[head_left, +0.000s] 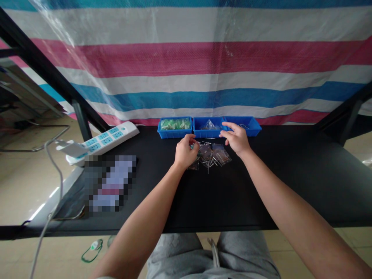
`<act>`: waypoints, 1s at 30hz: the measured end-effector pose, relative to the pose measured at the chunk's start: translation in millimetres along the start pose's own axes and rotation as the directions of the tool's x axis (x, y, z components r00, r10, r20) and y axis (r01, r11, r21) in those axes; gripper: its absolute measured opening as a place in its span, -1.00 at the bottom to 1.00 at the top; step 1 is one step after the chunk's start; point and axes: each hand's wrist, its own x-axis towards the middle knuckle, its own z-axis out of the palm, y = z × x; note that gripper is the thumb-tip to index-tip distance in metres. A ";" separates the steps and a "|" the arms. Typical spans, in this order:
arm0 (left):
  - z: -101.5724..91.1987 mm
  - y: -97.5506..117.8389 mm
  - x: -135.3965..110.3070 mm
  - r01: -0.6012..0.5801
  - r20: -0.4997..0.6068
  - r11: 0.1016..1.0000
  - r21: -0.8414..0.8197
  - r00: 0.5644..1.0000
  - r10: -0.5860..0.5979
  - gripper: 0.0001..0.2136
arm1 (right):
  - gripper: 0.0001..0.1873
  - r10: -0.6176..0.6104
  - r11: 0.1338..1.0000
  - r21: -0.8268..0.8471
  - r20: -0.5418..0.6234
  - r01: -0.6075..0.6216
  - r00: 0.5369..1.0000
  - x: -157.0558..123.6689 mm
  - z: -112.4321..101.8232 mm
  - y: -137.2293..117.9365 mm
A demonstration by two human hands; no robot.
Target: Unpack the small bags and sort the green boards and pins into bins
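On the black table (290, 182) lies a small heap of clear bags and loose metal pins (213, 157). My left hand (185, 152) rests at the left edge of the heap, fingers curled in a pinch on something too small to make out. Just right of the heap, my right hand (236, 137) hovers by the blue trays with its fingers loosely spread and the index finger stretched left. Three blue trays stand in a row behind: the left tray (174, 133) holds green parts, the middle tray (207, 133) holds a clear bag, and the right tray (251, 130) holds little I can make out.
A white power strip (104, 140) with a plugged adapter and cable lies at the left of the table. A pixelated flat object (110, 182) sits near it. A striped tarp hangs behind the table. Black frame posts stand at both sides.
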 end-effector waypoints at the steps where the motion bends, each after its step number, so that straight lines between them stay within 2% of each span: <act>1: 0.1 0.1 0.1 -0.004 0.006 1.000 0.001 1.000 0.004 -0.75 | -0.54 -0.029 0.999 -0.020 -0.042 0.029 0.999 -3.9 -2.0 2.9; 5: 0.6 -0.5 0.3 -0.020 0.023 1.000 0.019 1.000 0.019 -0.78 | -0.75 -0.195 0.969 -0.177 -0.119 0.172 0.974 -20.7 -5.4 15.4; 8: -0.1 -1.8 0.4 -0.044 0.031 0.998 0.049 0.999 0.043 -0.83 | -0.80 -0.270 0.929 -0.282 -0.081 0.238 0.959 -28.4 -5.4 22.3; 16: 1.4 -7.1 -0.7 -0.094 0.063 0.992 0.088 0.994 0.089 -0.80 | -0.82 -0.247 0.892 -0.369 0.082 0.260 0.965 -27.5 -5.7 29.0; 23: 4.8 -10.1 -2.0 -0.125 0.069 0.989 0.079 0.990 0.120 -0.77 | -0.75 -0.221 0.818 -0.471 0.274 0.331 0.936 -30.6 -4.4 24.7; 30: 4.2 -8.1 -2.1 -0.134 0.076 0.988 0.078 0.989 0.128 -0.78 | -0.76 -0.216 0.806 -0.494 0.267 0.326 0.939 -32.0 -0.3 25.4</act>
